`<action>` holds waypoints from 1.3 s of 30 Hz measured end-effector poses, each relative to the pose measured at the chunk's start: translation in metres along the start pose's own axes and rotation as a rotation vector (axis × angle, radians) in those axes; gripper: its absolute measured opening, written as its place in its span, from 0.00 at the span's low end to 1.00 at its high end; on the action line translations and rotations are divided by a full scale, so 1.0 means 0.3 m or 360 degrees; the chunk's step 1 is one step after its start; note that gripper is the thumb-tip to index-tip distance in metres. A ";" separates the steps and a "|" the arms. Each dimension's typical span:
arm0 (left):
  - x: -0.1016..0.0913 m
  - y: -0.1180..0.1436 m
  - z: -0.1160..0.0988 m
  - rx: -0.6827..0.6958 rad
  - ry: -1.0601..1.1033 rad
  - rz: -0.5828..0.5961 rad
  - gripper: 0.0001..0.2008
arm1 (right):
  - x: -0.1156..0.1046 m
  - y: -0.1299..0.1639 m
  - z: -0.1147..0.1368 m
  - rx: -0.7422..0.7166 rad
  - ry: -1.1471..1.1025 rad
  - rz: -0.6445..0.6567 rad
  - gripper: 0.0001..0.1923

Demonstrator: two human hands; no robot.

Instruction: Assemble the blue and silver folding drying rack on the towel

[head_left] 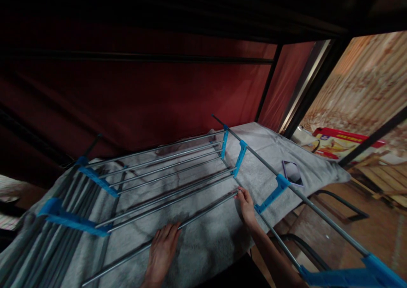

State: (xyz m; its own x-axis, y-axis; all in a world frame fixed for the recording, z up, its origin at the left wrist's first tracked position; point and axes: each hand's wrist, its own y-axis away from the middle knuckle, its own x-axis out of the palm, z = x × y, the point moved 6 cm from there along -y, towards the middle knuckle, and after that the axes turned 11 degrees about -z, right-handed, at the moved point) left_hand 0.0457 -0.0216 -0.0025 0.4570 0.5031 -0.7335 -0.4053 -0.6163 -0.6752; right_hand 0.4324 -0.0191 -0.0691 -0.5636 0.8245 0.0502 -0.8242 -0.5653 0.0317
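Observation:
My left hand (163, 250) lies over a loose grey metal tube (203, 211), its fingers curled round the tube's middle. At the tube's right end, my right hand (246, 205) pinches it between thumb and fingers. Beyond the hands lies a partly assembled rack of thin metal rods (171, 166) running between blue plastic brackets. One blue bracket (275, 192) stands just right of my right hand, joined to a long side pole (267, 163). On the left side, another blue bracket (73, 218) has rods fitted into its near end. The tube's right end is apart from the brackets.
Several loose tubes (60, 241) lie bundled at the left on a grey blanket (203, 254). A phone (292, 172) rests on the blanket at the right. Dark frame bars (270, 82) and red cloth (152, 93) stand behind. A printed box (341, 144) is beyond the right edge.

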 end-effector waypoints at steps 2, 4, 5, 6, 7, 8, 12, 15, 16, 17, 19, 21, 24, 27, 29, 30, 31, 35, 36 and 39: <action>0.014 0.004 0.001 -0.0006 -0.0032 0.0063 0.19 | 0.000 -0.006 -0.001 0.0032 -0.0044 -0.0034 0.22; 0.029 0.007 0.000 -0.0015 -0.0047 0.0138 0.20 | 0.005 -0.012 -0.002 0.0046 -0.0096 -0.0030 0.23; 0.036 0.008 -0.003 -0.0019 -0.0040 0.0177 0.20 | 0.008 -0.015 -0.002 0.0044 -0.0120 -0.0026 0.24; 0.043 0.008 -0.006 -0.0028 -0.0026 0.0215 0.21 | 0.012 -0.017 -0.001 0.0035 -0.0136 -0.0021 0.24; 0.050 0.006 -0.011 -0.0042 -0.0006 0.0247 0.21 | 0.015 -0.018 -0.001 0.0023 -0.0146 -0.0019 0.24; 0.055 0.003 -0.016 -0.0062 0.0015 0.0276 0.21 | 0.019 -0.019 0.000 0.0010 -0.0148 -0.0015 0.25; 0.072 -0.013 -0.031 -0.0153 0.0048 0.0339 0.20 | 0.033 -0.018 0.005 0.0006 -0.0155 0.0031 0.27; 0.087 -0.018 -0.034 -0.0164 0.0018 0.0397 0.21 | 0.037 -0.017 0.012 0.0046 -0.0181 0.0047 0.28; 0.092 -0.018 -0.034 -0.0156 0.0007 0.0423 0.22 | 0.038 -0.018 0.013 0.0056 -0.0184 0.0050 0.28; 0.098 -0.018 -0.034 -0.0146 -0.0003 0.0450 0.22 | 0.038 -0.019 0.014 0.0060 -0.0183 0.0048 0.28; 0.105 -0.019 -0.036 -0.0124 -0.0018 0.0487 0.23 | 0.037 -0.022 0.010 0.0058 -0.0174 0.0030 0.27; 0.106 -0.023 -0.043 -0.0106 -0.0024 0.0493 0.23 | 0.035 -0.024 0.003 0.0033 -0.0159 0.0019 0.25; 0.103 -0.030 -0.056 -0.0094 -0.0006 0.0479 0.21 | 0.030 -0.023 0.000 -0.0091 -0.0020 0.0016 0.19; 0.105 -0.031 -0.059 -0.0131 0.0021 0.0490 0.19 | 0.015 -0.020 0.002 -0.0204 0.0130 -0.0005 0.16; 0.107 -0.031 -0.057 -0.0164 0.0028 0.0504 0.20 | 0.006 -0.017 0.004 -0.0275 0.0190 0.0000 0.16; 0.107 -0.032 -0.057 -0.0176 0.0033 0.0508 0.20 | 0.002 -0.016 0.005 -0.0316 0.0221 0.0003 0.16; 0.105 -0.035 -0.059 -0.0184 0.0042 0.0508 0.20 | -0.001 -0.015 0.005 -0.0351 0.0249 0.0005 0.16; 0.074 -0.065 -0.073 -0.0222 0.0078 0.0440 0.19 | -0.014 -0.029 -0.004 -0.0344 0.0273 -0.0021 0.17; 0.062 -0.075 -0.076 -0.0230 0.0073 0.0410 0.19 | -0.015 -0.036 -0.001 -0.0332 0.0264 -0.0021 0.17; 0.031 -0.109 -0.087 -0.0206 0.0034 0.0316 0.18 | -0.010 -0.058 0.025 -0.0322 0.0210 -0.0016 0.18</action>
State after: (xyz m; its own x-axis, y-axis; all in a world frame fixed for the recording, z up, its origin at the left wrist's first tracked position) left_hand 0.0839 -0.0127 0.0149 0.3956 0.3521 -0.8482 -0.3849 -0.7750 -0.5012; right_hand 0.4489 -0.0120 -0.0624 -0.5464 0.8337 -0.0805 -0.8167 -0.5516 -0.1695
